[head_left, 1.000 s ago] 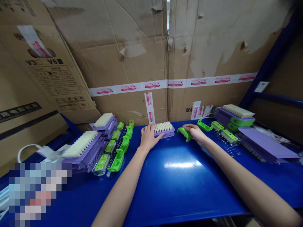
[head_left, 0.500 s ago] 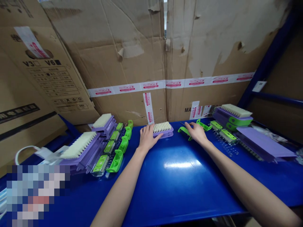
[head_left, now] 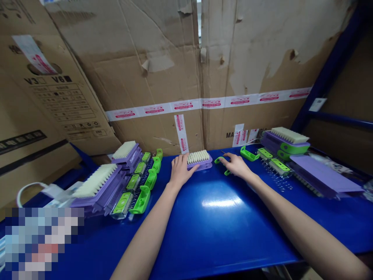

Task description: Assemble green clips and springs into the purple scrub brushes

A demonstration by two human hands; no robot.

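Observation:
At the back middle of the blue table, a purple brush (head_left: 206,165) lies with its cream bristles up. My left hand (head_left: 180,171) grips its left end, fingers behind and thumb along the front. Just right of the brush, my right hand (head_left: 238,167) pinches a green plastic handle-shaped piece (head_left: 218,160), whose middle is covered by my fingers. A thin dark pin-like thing (head_left: 223,152) sticks out beside my right fingertips; I cannot make out whether it is held too. The green piece and the brush are apart.
On the left stand stacked purple brushes (head_left: 96,181), clear blocks with green tops (head_left: 122,204), small springs and several green handle pieces (head_left: 142,200). Similar parts (head_left: 280,166) and a purple plate (head_left: 323,173) lie at right. Cardboard (head_left: 157,77) walls the back.
My right hand has turned the green piece, so less of it shows now. My left hand stays on the brush. The whole view has shifted slightly.

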